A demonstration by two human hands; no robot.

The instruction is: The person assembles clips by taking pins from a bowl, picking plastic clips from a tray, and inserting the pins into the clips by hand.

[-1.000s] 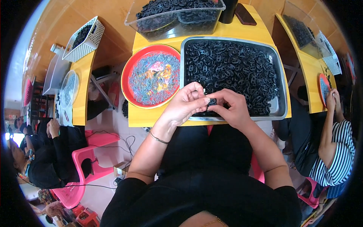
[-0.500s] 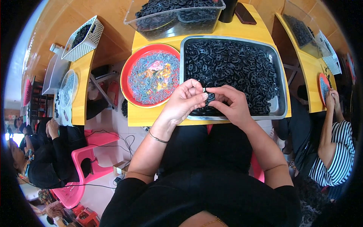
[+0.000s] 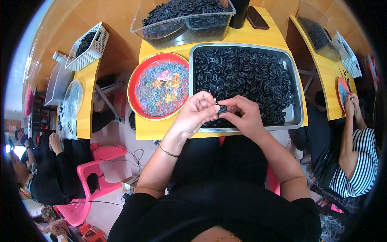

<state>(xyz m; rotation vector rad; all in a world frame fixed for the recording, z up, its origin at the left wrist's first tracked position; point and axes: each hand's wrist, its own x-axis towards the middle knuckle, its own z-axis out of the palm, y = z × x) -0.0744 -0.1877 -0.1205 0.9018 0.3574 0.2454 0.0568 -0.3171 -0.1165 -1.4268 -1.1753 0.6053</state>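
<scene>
Both my hands meet over the near edge of a metal tray (image 3: 300, 101) filled with small black oval pieces (image 3: 246, 72) that have holes through them. Between the thumb and fingers of my right hand (image 3: 245, 114) is one such black piece (image 3: 223, 109). My left hand (image 3: 197, 112), fingers curled, touches the left end of that same piece. A tiny pale bit shows at the left fingertips, too small to name. To the left of the tray, a red round dish (image 3: 135, 101) holds many thin, shiny, grey pin-like parts over its flower-patterned bottom.
At the back of the yellow table (image 3: 161, 130) stands a clear bin (image 3: 181, 34) of black pieces, beside a dark cylinder (image 3: 239, 16) and a phone (image 3: 257, 18). People sit at tables on both sides. A pink chair (image 3: 86, 177) and cables are on the left.
The black piece has turned between my fingers and now lies flatter in my right hand's pinch. The whole view has shifted slightly. Both hands stay close together.
</scene>
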